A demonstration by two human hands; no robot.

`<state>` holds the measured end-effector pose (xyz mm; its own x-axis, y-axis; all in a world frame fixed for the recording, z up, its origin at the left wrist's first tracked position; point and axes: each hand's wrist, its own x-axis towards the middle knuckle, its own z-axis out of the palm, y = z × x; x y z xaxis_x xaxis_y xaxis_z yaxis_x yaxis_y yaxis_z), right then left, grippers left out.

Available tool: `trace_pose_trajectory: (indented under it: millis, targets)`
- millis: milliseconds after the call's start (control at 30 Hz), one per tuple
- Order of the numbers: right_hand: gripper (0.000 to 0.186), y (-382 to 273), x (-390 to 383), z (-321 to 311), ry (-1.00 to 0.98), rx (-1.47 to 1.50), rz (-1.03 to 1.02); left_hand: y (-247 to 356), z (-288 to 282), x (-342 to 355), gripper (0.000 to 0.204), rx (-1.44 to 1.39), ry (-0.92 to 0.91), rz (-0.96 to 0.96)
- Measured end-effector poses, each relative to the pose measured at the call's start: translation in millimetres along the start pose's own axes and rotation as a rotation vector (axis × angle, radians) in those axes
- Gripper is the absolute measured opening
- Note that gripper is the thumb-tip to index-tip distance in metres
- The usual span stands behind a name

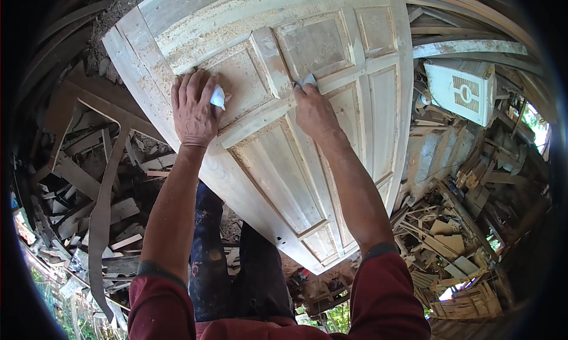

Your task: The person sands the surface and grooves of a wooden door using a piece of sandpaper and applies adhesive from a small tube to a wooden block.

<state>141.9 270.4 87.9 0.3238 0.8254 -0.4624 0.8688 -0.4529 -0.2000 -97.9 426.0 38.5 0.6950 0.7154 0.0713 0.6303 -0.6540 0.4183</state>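
A pale panelled wooden door [266, 127] lies in front of me, with wood dust over its surface. My left hand [196, 112] rests on its left part, fingers curled down. Between its thumb and fingers is a small white, soft-looking bundle [218, 96], partly hidden by the hand. Near the middle of the door, my right hand [315, 108] pinches a small pale, flat piece [307, 79] against a rail beside an upper panel. Its exact kind cannot be made out. The fingers cover its lower end.
Wood offcuts [447, 239] are piled to the right, and more scrap pieces [121, 213] lie at the left. A curved brown board [106, 221] stands near the left side. A white box-shaped unit with a grille [461, 91] sits right of the door. Long planks [473, 20] are stacked behind it.
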Motion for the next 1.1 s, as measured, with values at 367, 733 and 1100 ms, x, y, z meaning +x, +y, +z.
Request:
trace_pose_trajectory:
  millis: [367, 733, 1100]
  targets:
    - [0.054, -15.8, -19.4, 52.3, 0.286, 0.033, 0.107, 3.5, 0.5, 7.2, 0.052, -0.028, 0.000, 0.002]
    - [0.054, -12.3, -40.6, 70.1, 0.525, 0.153, 0.151, 0.8, 3.3, 2.1, 0.053, 0.024, 0.002, 0.001]
    - [0.042, 1.0, 52.9, 4.7, 0.718, 0.185, -0.054, 2.8, -2.2, 1.9, 0.055, 0.066, -0.033, -0.015]
